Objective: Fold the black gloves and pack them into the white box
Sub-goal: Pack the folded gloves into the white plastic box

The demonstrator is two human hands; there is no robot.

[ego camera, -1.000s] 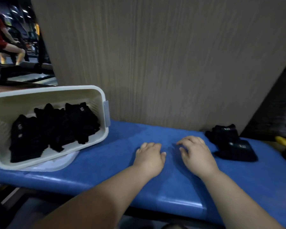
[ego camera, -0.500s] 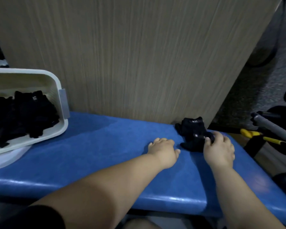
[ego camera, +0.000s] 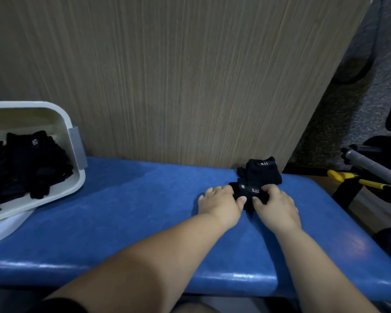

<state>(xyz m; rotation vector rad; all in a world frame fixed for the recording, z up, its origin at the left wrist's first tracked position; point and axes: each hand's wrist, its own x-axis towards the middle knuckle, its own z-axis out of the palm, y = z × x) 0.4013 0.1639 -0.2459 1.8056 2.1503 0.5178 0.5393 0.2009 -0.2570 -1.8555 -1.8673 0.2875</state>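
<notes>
At the far left the box (ego camera: 73,143) stood at the desk's (ego camera: 122,222) edge, seemingly propped on a white lid (ego camera: 2,231), with a dark heap of packed gloves (ego camera: 32,163) already inside; I could not tell how neatly they were folded. The blue middle of the desk lay between that box and my work. Further right my left hand (ego camera: 221,203) had its fingers (ego camera: 224,190) bent against the left side of the near glove (ego camera: 250,193), thumb pressing on top, and my right hand (ego camera: 277,206) curled over the glove's right side, so both were holding it between them on the desk. Just behind, touching it, lay the far glove (ego camera: 263,173) against the foot of the wooden panel (ego camera: 190,75), untouched. I judged most of the job done: the bulk was packed, while this pair was left, the near one only just taken up for folding and the far one still waiting, both well apart from the box.
</notes>
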